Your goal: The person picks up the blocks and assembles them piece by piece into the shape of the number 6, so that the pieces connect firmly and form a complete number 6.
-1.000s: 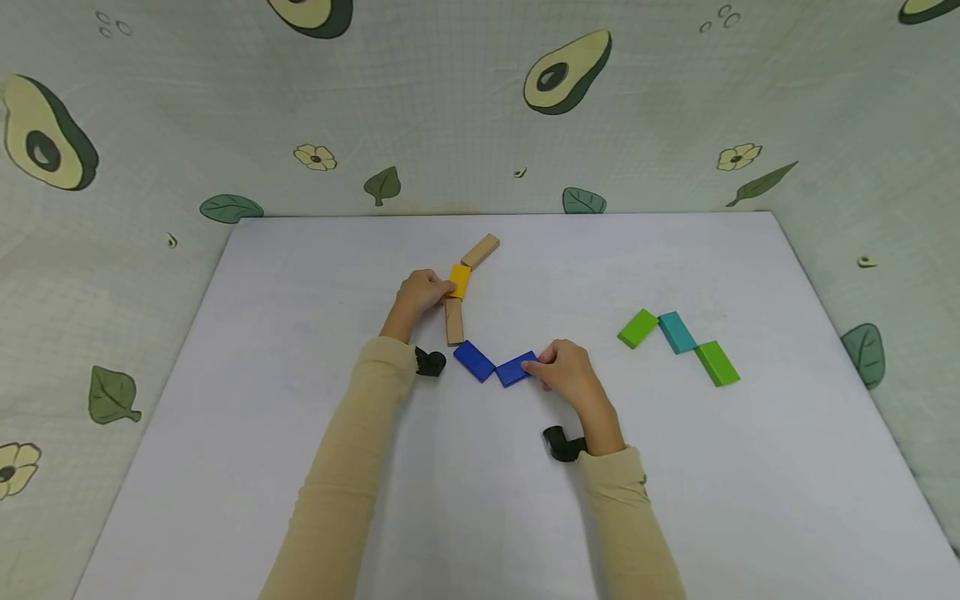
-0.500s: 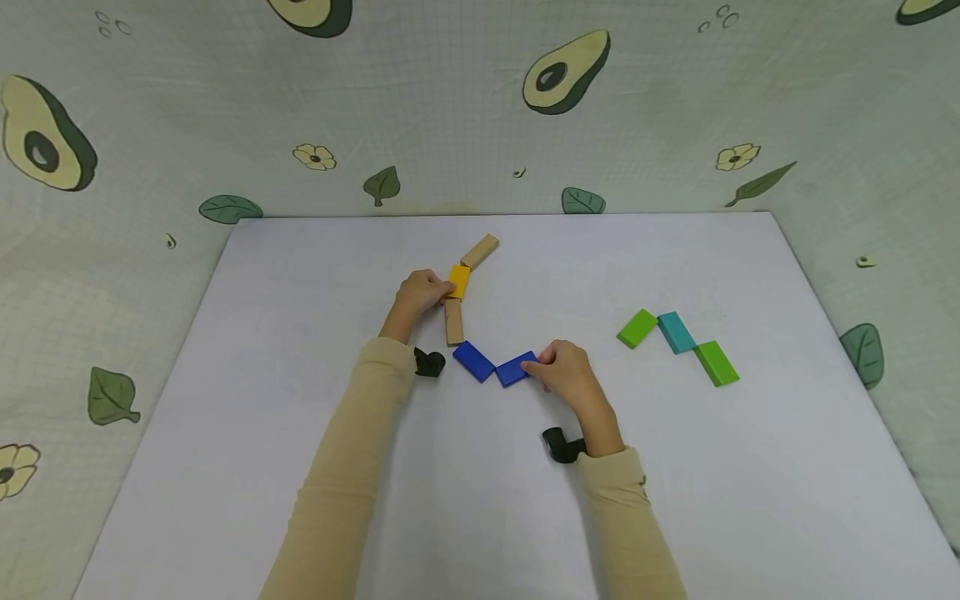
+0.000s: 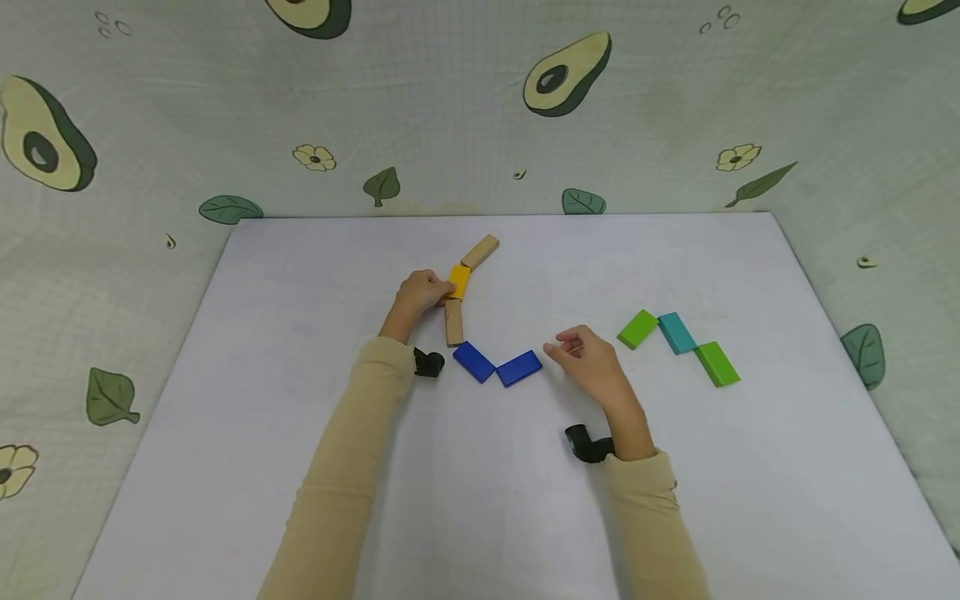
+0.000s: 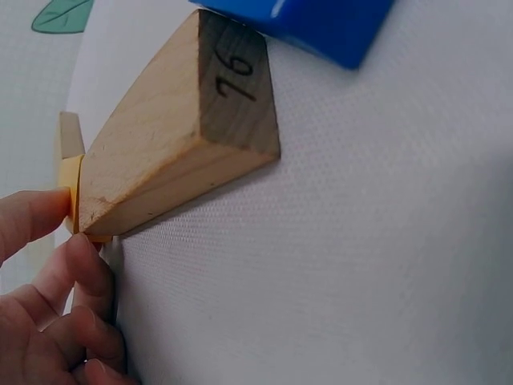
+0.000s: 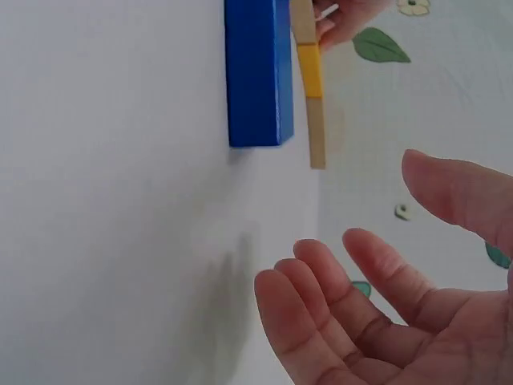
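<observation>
My left hand [image 3: 418,293] pinches a yellow block [image 3: 461,277] at its left side, with one finger on its face and others low beside the table. A wooden block [image 3: 453,323] meets the yellow one at its near end; the left wrist view shows dark markings on this wooden block [image 4: 236,84]. Another wooden block [image 3: 481,250] slants away from the far end. Two blue blocks [image 3: 474,362] continue the bent row toward the right. Just right of the last blue block [image 3: 519,368], my right hand [image 3: 591,362] hovers with fingers spread and nothing held.
On the right of the white table [image 3: 480,517], a green block [image 3: 638,329], a teal block [image 3: 677,333] and another green block [image 3: 717,364] form a zigzag, corners close together. A patterned cloth [image 3: 450,108] rises behind the table's far edge.
My right hand has let go of the end blue block and drawn back to the right, its fingers opening. The left hand stays at the yellow block.
</observation>
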`<action>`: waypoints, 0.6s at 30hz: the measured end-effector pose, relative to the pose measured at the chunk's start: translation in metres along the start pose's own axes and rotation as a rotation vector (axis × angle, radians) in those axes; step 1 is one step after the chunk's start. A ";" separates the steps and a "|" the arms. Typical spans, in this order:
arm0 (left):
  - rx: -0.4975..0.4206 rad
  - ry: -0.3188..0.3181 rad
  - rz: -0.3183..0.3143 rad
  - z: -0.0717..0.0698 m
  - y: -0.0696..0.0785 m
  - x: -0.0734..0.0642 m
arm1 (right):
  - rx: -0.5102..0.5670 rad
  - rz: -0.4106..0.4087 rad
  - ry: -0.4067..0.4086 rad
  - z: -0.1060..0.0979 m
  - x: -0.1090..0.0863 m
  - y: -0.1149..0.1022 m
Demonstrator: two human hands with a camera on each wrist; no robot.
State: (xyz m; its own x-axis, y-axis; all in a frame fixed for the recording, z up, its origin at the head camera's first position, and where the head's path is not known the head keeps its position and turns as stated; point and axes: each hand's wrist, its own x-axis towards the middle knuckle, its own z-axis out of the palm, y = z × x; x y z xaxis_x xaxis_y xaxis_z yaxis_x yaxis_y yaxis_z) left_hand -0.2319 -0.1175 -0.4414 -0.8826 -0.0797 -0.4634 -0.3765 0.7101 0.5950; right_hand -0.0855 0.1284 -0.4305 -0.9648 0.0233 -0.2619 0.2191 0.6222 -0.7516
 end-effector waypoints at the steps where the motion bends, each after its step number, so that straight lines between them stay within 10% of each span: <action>1: 0.001 0.000 0.000 0.000 0.000 0.000 | -0.001 0.001 0.013 -0.005 -0.001 0.000; 18: -0.001 -0.016 0.023 -0.001 -0.002 0.002 | -0.033 0.091 0.115 -0.072 0.001 0.041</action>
State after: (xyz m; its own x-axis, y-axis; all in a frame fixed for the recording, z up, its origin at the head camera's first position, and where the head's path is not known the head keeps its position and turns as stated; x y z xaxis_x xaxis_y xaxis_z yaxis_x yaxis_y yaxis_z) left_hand -0.2329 -0.1197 -0.4427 -0.8864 -0.0527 -0.4600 -0.3568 0.7108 0.6062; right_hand -0.0875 0.2107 -0.4179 -0.9518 0.1693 -0.2557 0.3035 0.6390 -0.7068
